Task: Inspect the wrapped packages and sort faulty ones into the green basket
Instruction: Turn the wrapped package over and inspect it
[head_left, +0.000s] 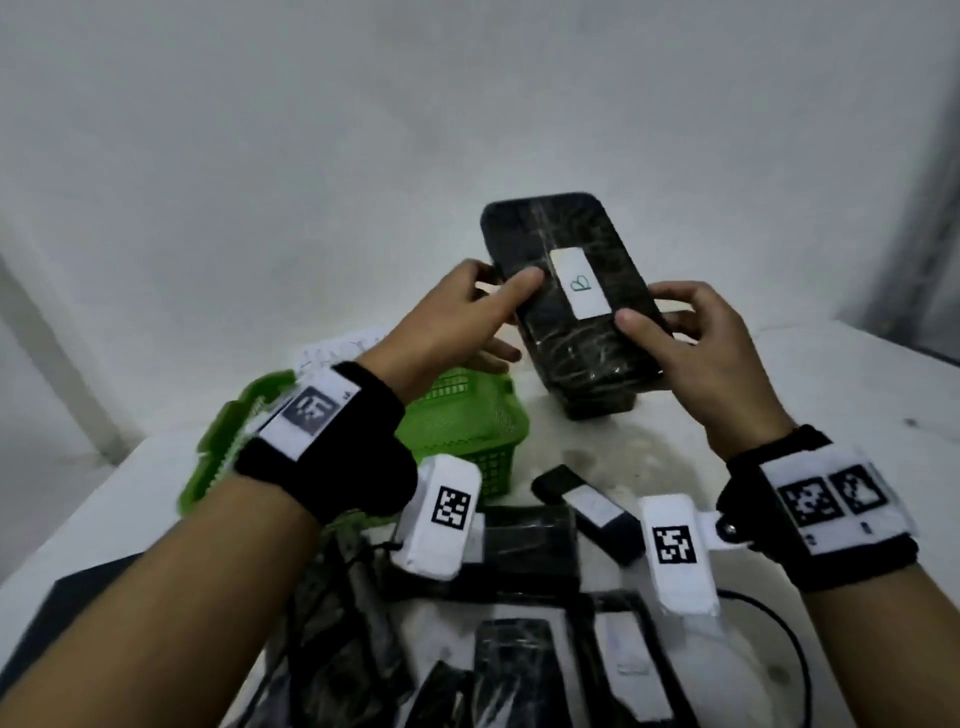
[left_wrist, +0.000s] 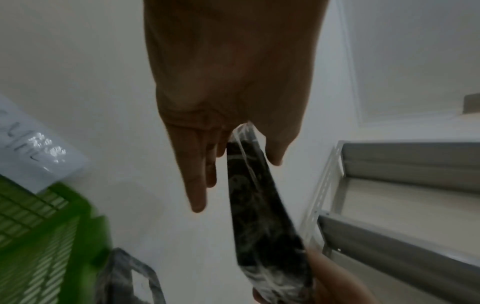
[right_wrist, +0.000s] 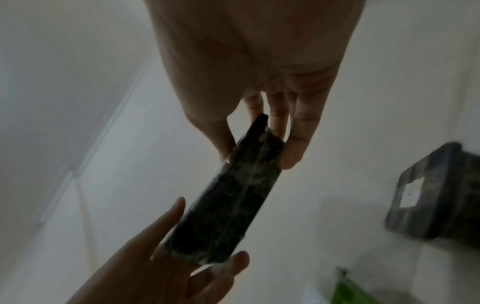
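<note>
Two hands (head_left: 447, 322) (head_left: 701, 343), glossy film-wrapped slab (head_left: 571, 291)

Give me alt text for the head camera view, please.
Two bare hands, left and right, hold up a black plastic-wrapped package with a white label above a white table. A green plastic basket sits below the left hand; more black packages lie nearer.

One green basket (head_left: 467, 415), several wrapped packages (head_left: 576, 306), two hands (head_left: 447, 322)

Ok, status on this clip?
Both hands, left hand and right hand, hold wrapped package aloft. Green basket below left. Nothing in the way.
</note>
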